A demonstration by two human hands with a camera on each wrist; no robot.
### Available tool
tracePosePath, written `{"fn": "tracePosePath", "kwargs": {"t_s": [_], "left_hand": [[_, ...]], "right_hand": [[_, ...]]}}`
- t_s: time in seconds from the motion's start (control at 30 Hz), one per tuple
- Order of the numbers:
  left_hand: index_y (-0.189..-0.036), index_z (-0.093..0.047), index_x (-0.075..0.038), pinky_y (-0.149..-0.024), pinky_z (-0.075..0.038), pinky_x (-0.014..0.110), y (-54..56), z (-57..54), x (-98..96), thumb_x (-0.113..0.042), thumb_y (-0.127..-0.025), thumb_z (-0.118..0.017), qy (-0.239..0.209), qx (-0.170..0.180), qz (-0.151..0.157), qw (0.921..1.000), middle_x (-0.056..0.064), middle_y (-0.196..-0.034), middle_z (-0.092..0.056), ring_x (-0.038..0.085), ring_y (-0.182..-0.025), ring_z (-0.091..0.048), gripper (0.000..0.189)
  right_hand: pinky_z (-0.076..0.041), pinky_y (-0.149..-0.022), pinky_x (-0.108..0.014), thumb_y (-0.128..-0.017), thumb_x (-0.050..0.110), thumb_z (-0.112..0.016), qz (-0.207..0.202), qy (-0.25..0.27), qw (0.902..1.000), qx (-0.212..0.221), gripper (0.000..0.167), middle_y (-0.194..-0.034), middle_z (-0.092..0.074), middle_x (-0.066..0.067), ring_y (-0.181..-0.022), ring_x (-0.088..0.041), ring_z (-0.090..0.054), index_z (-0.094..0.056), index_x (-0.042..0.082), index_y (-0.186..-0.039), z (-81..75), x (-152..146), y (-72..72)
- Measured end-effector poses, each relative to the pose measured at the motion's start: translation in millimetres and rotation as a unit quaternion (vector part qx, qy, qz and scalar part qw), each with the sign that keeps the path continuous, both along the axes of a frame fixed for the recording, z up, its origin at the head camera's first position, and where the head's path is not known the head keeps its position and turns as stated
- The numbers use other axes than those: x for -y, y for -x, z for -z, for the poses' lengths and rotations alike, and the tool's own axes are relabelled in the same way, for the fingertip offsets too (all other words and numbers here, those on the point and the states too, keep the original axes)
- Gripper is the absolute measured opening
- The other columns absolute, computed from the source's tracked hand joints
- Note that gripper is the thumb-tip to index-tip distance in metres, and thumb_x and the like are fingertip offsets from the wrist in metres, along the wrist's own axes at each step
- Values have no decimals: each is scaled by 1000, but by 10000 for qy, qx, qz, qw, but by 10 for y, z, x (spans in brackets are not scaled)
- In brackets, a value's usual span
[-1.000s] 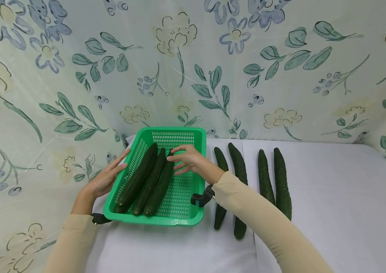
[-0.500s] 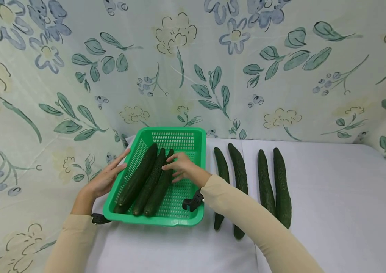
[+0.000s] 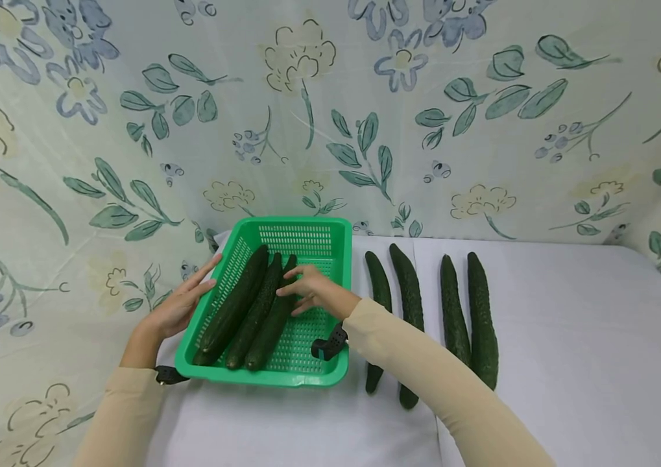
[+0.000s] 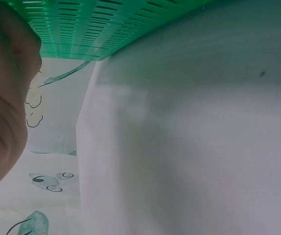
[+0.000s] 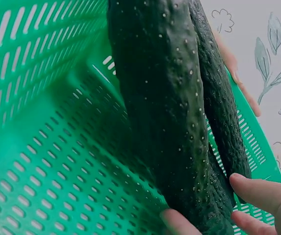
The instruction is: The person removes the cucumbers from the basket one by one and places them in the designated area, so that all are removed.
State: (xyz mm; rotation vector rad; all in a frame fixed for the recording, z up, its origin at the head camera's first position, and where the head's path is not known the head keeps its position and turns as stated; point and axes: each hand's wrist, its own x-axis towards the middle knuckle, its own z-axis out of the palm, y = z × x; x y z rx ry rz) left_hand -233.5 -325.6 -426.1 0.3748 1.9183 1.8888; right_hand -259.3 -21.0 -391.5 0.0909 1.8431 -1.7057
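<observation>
A green perforated plastic basket [image 3: 260, 375] stands on the white cloth, several dark cucumbers lying side by side along its left half. My left hand [image 3: 177, 310] holds the basket's left rim, fingertips at the edge; in the left wrist view that hand [image 4: 5, 93] is against the slotted green wall [image 4: 81, 29]. My right hand [image 3: 314, 290] reaches inside and grips the rightmost cucumber [image 3: 270, 337] near its far end. The right wrist view shows this bumpy cucumber [image 5: 160, 98] with thumb and fingers on both sides of its end, another cucumber [image 5: 218, 93] beside it.
Several more cucumbers lie lengthwise on the cloth right of the basket, among them a slim one [image 3: 378, 275] partly under the right forearm and a thicker one [image 3: 483, 318] farthest right. A floral curtain [image 3: 330, 130] hangs behind and along the left.
My right hand has moved down and slightly left onto the rightmost cucumber, its spread fingers closing in around it. The left hand and basket have stayed in place.
</observation>
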Motion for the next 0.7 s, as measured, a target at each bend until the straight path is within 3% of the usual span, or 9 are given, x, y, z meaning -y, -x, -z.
{"fn": "tracePosePath", "kwargs": {"t_s": [0.7], "left_hand": [[-161,-2,-39,-92,-53,35,-24,-7,-7,-26,-112,-29,-10,25,-35,10000,18,-161,-12,12,-123,-56,57]], "right_hand": [[-57,-76,-51,-87,-5,-74,-404,-87,9991,26,62,-147,-33,-31,-109,-58,-57,-49,4,-143,97,43,5]]}}
